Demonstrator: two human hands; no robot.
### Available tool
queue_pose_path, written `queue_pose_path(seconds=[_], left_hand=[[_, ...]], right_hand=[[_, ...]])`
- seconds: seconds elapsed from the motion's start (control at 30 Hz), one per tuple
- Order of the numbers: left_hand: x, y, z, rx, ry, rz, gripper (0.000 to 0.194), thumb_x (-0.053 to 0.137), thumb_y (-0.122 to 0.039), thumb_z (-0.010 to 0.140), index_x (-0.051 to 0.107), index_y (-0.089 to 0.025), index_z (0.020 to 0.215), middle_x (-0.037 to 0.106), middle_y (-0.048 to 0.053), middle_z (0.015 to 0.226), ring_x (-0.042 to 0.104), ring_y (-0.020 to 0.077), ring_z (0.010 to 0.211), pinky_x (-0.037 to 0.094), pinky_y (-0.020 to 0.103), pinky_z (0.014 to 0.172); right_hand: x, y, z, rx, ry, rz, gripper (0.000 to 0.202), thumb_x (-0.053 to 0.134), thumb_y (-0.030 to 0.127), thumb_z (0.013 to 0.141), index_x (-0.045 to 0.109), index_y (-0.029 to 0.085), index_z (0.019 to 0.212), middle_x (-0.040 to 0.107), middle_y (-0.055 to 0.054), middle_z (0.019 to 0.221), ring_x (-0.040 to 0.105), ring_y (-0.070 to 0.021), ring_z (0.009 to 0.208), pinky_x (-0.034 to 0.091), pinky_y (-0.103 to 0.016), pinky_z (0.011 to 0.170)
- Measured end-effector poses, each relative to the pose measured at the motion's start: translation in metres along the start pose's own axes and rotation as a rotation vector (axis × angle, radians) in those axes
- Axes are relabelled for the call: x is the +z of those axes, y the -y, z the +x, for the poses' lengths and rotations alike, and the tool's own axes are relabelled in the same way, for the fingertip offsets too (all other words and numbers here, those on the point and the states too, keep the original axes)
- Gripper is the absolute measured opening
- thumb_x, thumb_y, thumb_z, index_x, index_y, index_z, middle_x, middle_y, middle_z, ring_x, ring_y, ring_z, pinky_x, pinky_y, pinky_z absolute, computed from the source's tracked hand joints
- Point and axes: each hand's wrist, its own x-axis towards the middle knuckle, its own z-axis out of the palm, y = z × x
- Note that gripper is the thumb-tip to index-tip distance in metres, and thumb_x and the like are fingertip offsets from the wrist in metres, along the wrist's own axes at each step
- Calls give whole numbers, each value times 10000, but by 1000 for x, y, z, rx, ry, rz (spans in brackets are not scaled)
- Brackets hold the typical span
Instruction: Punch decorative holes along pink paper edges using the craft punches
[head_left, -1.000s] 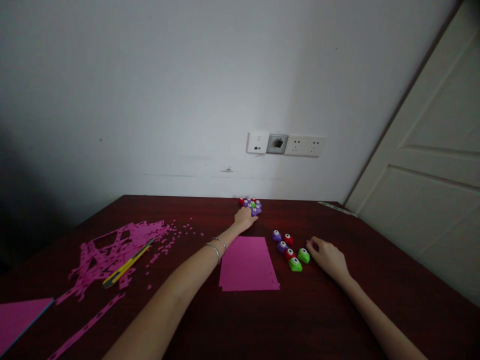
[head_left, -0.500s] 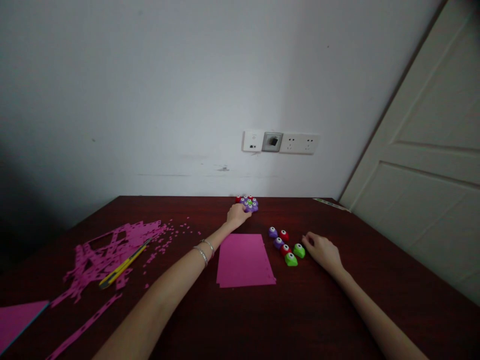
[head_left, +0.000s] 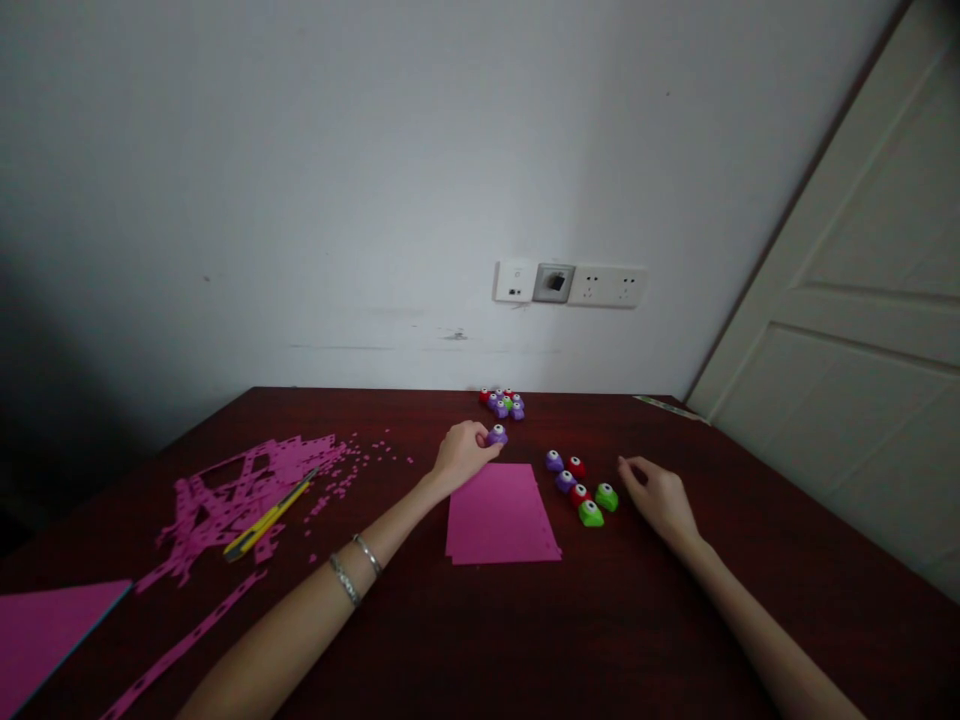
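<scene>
Between the thumb and fingers of my left hand (head_left: 463, 455) is a purple eye-topped piece (head_left: 496, 435), just beyond the stacked pink sheets (head_left: 501, 515). Behind it, near the wall, sits a cluster of purple, red and green eye pieces (head_left: 507, 403). Right of the sheets lie several more, among them a red piece (head_left: 575, 467) and a green piece (head_left: 591, 514). My right hand (head_left: 660, 500) rests on the table beside another green piece (head_left: 607, 497), its thumb and fingers apart and holding nothing.
Cut pink paper scraps (head_left: 225, 500) spread over the left of the table, with a yellow cutter knife (head_left: 270, 516) on them. A pink sheet (head_left: 56, 630) lies at the near left corner. A thin strip (head_left: 671, 408) lies at the back right.
My left hand has drawn back from the far cluster toward me, bringing one purple piece away with it. My right hand's fingers have parted slightly. The view has shifted a little.
</scene>
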Motion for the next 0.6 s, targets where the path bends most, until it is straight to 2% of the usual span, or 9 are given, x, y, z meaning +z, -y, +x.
queue_pose_path(seconds=[0.1,0.13,0.23,0.3,0.4,0.6], left_hand=[[2,-3,-3,10,-41,-10,235,607,-389,701,600,-161,646,578,9,652,504,122,603,355,244,575],[3,-4,-4,11,-51,-14,226,612,-379,699,602,-159,647,574,9,652,501,121,603,355,245,576],[8,-6,-8,22,-74,-28,211,615,-363,702,606,-158,656,564,9,652,492,118,599,352,244,573],[10,-7,-12,37,-91,-30,209,612,-360,710,603,-159,656,558,8,654,488,116,599,352,241,573],[12,-6,-17,47,-110,-36,203,618,-355,710,596,-159,660,553,8,672,488,115,611,358,239,579],[14,-6,-21,48,-122,-84,182,617,-335,721,600,-156,690,545,4,688,490,117,622,372,239,592]], right_hand=[[0,36,-9,-77,-64,168,426,365,454,858,648,137,896,695,-102,817,637,-193,691,482,-275,654],[1,51,-14,-83,-51,313,421,404,458,847,656,128,918,698,-105,820,644,-198,696,498,-275,629],[10,94,-27,-32,129,604,416,459,455,823,662,130,985,708,-89,789,662,-197,654,522,-259,493],[18,113,-31,-50,168,650,397,481,414,819,656,130,1035,712,-85,805,663,-188,619,540,-276,503],[33,124,-29,-39,193,685,399,496,354,817,622,111,1108,712,-102,868,666,-188,624,562,-316,570],[56,128,-24,-43,229,866,414,488,301,825,554,110,1186,691,-107,967,663,-208,836,570,-335,680]])
